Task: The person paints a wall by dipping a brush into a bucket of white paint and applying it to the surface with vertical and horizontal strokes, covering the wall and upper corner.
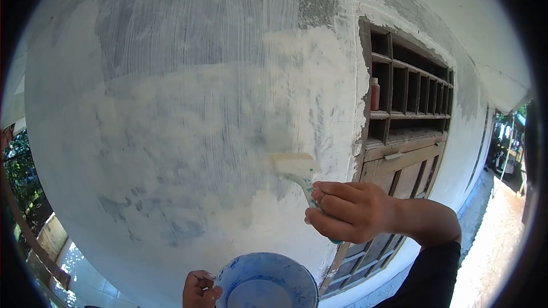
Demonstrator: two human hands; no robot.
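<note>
White paint is seen spread over the middle of the wall (188, 120), grey streaks being left at upper left, while the brush (297, 170) is gripped by the right hand (348, 211) and the bowl (267, 280) by the left hand (200, 290) at bottom centre.

Brush (298, 171): handle mostly hidden inside the right hand (348, 211); bristles motion-blurred against the wall (188, 114). Left hand (200, 290): cut off by bottom edge, only knuckles and fingertips show at the bowl (268, 279) rim. Bowl lower part cropped too; contents not clear. Reddish bottle (375, 94) in the window grille (411, 97): too small to read. Right sleeve (425, 276) runs out of frame.
</note>
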